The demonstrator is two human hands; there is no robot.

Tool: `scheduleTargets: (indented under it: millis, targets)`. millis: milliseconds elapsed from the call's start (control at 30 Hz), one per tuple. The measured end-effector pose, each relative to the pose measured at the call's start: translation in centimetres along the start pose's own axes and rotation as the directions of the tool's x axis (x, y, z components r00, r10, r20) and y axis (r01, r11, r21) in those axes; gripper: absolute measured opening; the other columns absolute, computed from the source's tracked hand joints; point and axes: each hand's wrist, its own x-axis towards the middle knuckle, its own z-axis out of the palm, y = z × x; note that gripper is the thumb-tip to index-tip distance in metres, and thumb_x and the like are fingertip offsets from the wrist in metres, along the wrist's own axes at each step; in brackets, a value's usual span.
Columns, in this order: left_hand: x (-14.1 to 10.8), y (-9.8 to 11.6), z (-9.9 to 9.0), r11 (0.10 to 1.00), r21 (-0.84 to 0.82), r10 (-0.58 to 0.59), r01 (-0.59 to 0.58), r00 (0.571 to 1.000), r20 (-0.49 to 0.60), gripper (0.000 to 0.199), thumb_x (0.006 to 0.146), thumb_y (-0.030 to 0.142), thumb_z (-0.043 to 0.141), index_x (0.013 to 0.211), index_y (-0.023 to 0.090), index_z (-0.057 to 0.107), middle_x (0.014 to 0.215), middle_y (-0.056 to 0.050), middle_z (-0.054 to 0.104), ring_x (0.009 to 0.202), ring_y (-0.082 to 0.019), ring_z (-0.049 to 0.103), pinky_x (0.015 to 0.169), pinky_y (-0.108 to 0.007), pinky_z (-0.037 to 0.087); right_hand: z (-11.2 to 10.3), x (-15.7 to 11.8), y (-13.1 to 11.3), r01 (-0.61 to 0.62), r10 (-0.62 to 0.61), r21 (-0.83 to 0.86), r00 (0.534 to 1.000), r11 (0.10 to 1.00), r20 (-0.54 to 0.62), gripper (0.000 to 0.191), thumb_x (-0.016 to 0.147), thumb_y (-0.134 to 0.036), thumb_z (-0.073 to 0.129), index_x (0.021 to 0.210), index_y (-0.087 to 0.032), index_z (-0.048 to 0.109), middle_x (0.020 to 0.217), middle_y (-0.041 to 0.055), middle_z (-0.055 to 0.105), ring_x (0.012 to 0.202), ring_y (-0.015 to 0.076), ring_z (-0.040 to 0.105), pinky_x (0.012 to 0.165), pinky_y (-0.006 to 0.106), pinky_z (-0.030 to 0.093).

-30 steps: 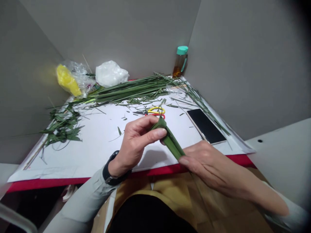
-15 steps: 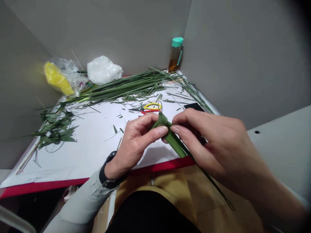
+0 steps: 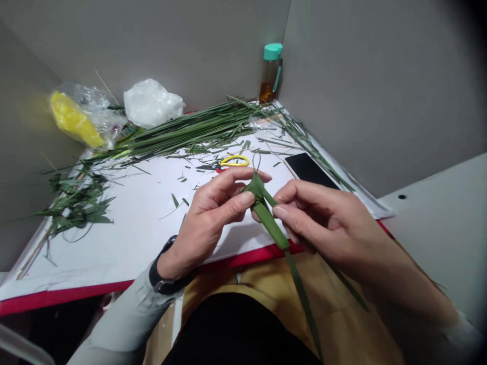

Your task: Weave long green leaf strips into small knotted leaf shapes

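Note:
A folded green leaf piece (image 3: 271, 223), with a thin loop at its top, is held above the front part of the table. My left hand (image 3: 220, 208) pinches its upper left side between thumb and fingers. On the other side, my right hand (image 3: 323, 218) has a narrow leaf strip (image 3: 269, 198) of the same piece between thumb and forefinger. Two long strip ends hang down past the table edge, one of them below my right hand. Just behind the hands lie scissors (image 3: 234, 161) with a yellow handle, partly covered by my left fingers.
Long green leaves (image 3: 190, 129) lie across the back of the white-covered table (image 3: 114, 253). A phone (image 3: 312, 170) is behind my right hand. Further off stand a bottle (image 3: 271, 73), a white plastic bag (image 3: 152, 104) and a yellow item (image 3: 76, 119); leaf knots (image 3: 79, 205) lie left.
My right hand has moved slightly away from the folded piece, drawing the strip out to the right. A second hanging strip now shows. The view has shifted, and more of the phone is visible.

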Motion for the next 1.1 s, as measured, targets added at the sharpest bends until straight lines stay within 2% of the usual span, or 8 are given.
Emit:
scheduleTargets:
  millis: [100, 267, 433, 600, 767, 933, 1100]
  targets:
    - [-0.1, 0.2, 0.1, 0.998, 0.025, -0.06, 0.06, 0.998, 0.002, 0.018, 0.097, 0.031, 0.07, 0.114, 0.032, 0.076, 0.105, 0.001, 0.069, 0.072, -0.008, 0.054, 0.059, -0.019, 0.042, -0.4, -0.2, 0.2, -0.073, 0.068, 0.132, 0.997, 0.989, 0.043, 0.014, 0.098, -0.024, 0.058, 0.085, -0.021, 0.061, 0.061, -0.0075, 0.047, 0.052, 0.006, 0.04, 0.043, 0.019, 0.03]
    - [-0.1, 0.3, 0.7, 0.998, -0.019, -0.052, 0.053, 0.998, 0.037, 0.017, 0.097, 0.028, 0.07, 0.113, 0.027, 0.075, 0.086, 0.002, 0.065, 0.07, -0.007, 0.056, 0.06, -0.017, 0.04, -0.6, 0.1, -0.1, -0.116, 0.108, 0.212, 0.993, 0.97, 0.046, 0.016, 0.098, -0.029, 0.059, 0.084, -0.022, 0.058, 0.058, -0.0071, 0.049, 0.049, 0.0065, 0.043, 0.043, 0.02, 0.032]
    - [-0.2, 0.2, 1.1, 0.999, -0.038, -0.019, 0.017, 0.999, -0.038, 0.016, 0.093, 0.022, 0.074, 0.109, 0.024, 0.074, 0.084, 0.003, 0.066, 0.069, -0.005, 0.057, 0.061, -0.015, 0.042, -0.4, 0.3, -0.2, -0.125, 0.105, 0.262, 0.99, 0.957, 0.091, 0.02, 0.101, -0.026, 0.057, 0.081, -0.021, 0.055, 0.055, -0.008, 0.053, 0.046, 0.0053, 0.043, 0.042, 0.018, 0.034]
    - [-0.5, 0.1, 1.4, 0.997, -0.082, -0.004, 0.001, 0.999, -0.039, 0.015, 0.095, 0.015, 0.07, 0.106, 0.023, 0.073, 0.074, 0.004, 0.065, 0.067, -0.005, 0.059, 0.061, -0.015, 0.042, -0.3, -0.5, 0.2, -0.157, 0.137, 0.25, 0.986, 0.956, 0.093, 0.022, 0.099, -0.022, 0.058, 0.077, -0.021, 0.054, 0.053, -0.0083, 0.053, 0.043, 0.0035, 0.041, 0.039, 0.015, 0.031]
    - [-0.4, 0.3, 1.5, 0.993, -0.093, -0.072, 0.069, 0.997, -0.021, 0.013, 0.094, 0.018, 0.072, 0.105, 0.025, 0.07, 0.07, 0.004, 0.063, 0.064, -0.007, 0.056, 0.058, -0.018, 0.041, -0.4, -0.5, 0.2, -0.199, 0.168, 0.304, 0.978, 0.932, 0.124, 0.021, 0.099, -0.022, 0.057, 0.078, -0.021, 0.055, 0.054, -0.0071, 0.053, 0.046, 0.0042, 0.045, 0.04, 0.013, 0.035]
    - [-0.4, 0.4, 1.6, 0.997, -0.042, -0.063, 0.062, 0.998, -0.025, 0.018, 0.096, 0.022, 0.069, 0.113, 0.027, 0.071, 0.074, 0.003, 0.061, 0.064, -0.008, 0.054, 0.057, -0.019, 0.041, -0.5, -0.2, 0.2, -0.195, 0.161, 0.332, 0.979, 0.923, 0.128, 0.023, 0.098, -0.024, 0.059, 0.075, -0.02, 0.055, 0.054, -0.0059, 0.053, 0.047, 0.0045, 0.045, 0.04, 0.012, 0.037]
    - [-0.5, 0.4, 2.0, 0.992, -0.057, -0.112, 0.11, 0.993, -0.044, 0.017, 0.094, 0.024, 0.071, 0.111, 0.025, 0.071, 0.07, 0.003, 0.06, 0.061, -0.009, 0.055, 0.057, -0.021, 0.045, -0.4, -0.1, 0.0, -0.288, 0.234, 0.458, 0.957, 0.841, 0.172, 0.018, 0.095, -0.026, 0.065, 0.08, -0.022, 0.054, 0.053, -0.0067, 0.054, 0.045, 0.0053, 0.045, 0.038, 0.012, 0.038]
